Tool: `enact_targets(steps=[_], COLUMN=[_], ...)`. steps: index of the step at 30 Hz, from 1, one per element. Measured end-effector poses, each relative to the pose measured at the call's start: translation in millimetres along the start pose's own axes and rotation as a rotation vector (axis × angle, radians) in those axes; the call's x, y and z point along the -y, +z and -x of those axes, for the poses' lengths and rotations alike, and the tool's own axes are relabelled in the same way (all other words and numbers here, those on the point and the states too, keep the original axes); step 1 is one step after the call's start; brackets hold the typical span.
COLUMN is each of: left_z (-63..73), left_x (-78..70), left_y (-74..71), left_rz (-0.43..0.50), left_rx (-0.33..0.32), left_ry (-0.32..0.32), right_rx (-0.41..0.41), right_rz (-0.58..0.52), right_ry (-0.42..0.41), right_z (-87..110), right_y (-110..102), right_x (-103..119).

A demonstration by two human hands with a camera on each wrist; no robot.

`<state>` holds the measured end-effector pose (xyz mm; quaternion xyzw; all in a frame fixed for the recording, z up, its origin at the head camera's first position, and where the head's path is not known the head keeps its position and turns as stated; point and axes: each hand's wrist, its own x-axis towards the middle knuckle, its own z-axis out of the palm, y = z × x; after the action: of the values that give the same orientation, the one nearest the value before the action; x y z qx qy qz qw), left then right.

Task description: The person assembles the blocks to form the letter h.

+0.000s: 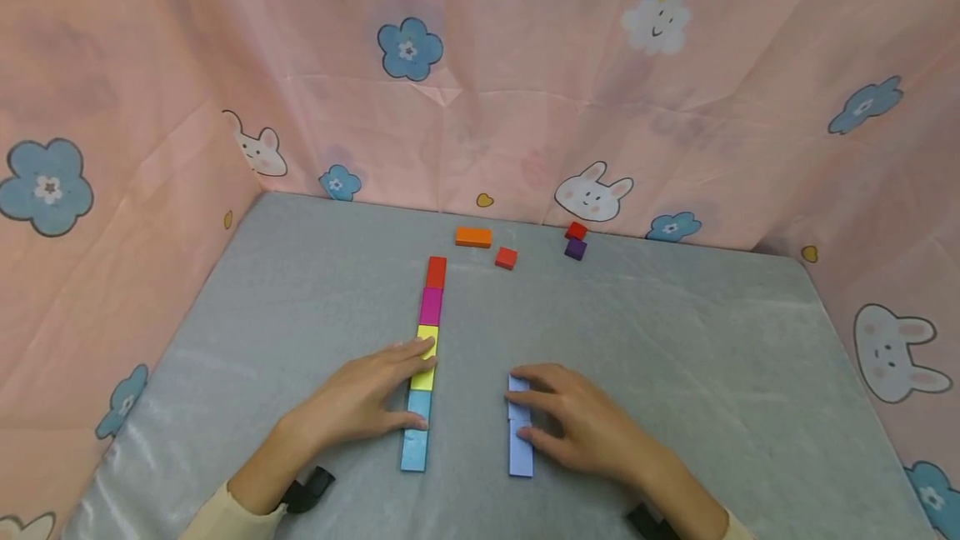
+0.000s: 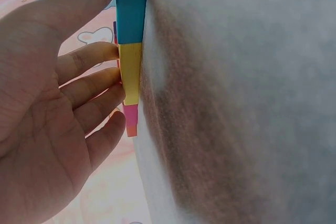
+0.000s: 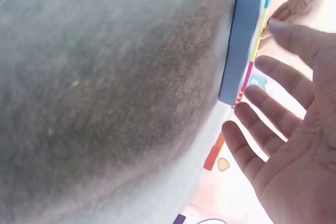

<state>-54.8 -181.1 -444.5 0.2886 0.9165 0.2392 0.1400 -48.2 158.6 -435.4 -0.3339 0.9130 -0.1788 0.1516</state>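
Note:
In the head view a straight row of coloured blocks runs away from me: light blue (image 1: pixel 414 452) nearest, then yellow (image 1: pixel 423 380), magenta (image 1: pixel 431 307) and red (image 1: pixel 436 272). My left hand (image 1: pixel 352 402) rests along its left side, fingertips on the yellow part and thumb on the light blue. To the right lie two periwinkle blocks (image 1: pixel 521 454), end to end. Over them my right hand (image 1: pixel 588 419) has its fingers loosely bent, the tips at the blocks' upper faces. The right wrist view shows the periwinkle side (image 3: pixel 242 40) beside relaxed, spread fingers.
Beyond the row lie an orange block (image 1: pixel 473 237) and a small red-orange block (image 1: pixel 506 258). Farther right, a small red block (image 1: pixel 576 231) touches a dark purple one (image 1: pixel 575 249). A pink patterned cloth (image 1: pixel 487 132) walls in the grey table (image 1: pixel 675 340).

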Motion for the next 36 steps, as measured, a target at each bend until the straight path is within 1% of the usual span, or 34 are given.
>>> enact_targets(steps=[4, 7, 9, 15, 20, 29, 36], left_z=[-0.2, -0.7, -0.8, -0.5, -1.1, -0.7, -0.1], left_x=[0.3, 0.5, 0.5, 0.4, -0.5, -0.7, -0.4], left_y=[-0.2, -0.1, -0.2, -1.0, -0.7, -0.3, -0.4], left_rz=[-0.002, -0.001, 0.0, -0.004, -0.006, 0.0, -0.003], left_rx=[0.0, 0.004, 0.005, -0.003, -0.004, -0.009, -0.013], left_ry=[0.004, 0.006, 0.004, 0.004, 0.012, 0.013, 0.017], right_rx=[-0.025, -0.042, -0.03, 0.058, 0.089, 0.111, 0.086], right_rz=[0.001, -0.002, -0.012, 0.003, 0.01, 0.015, 0.067], right_ry=[-0.038, -0.042, -0.034, -0.003, 0.008, -0.001, -0.04], right_z=[5.6, 10.7, 13.5, 16.0, 16.4, 17.1, 18.0], right_y=[-0.6, -1.4, -1.8, -0.6, 0.6, 1.4, 3.5], right_x=[-0.4, -0.7, -0.8, 0.0, 0.6, -0.5, -0.8])
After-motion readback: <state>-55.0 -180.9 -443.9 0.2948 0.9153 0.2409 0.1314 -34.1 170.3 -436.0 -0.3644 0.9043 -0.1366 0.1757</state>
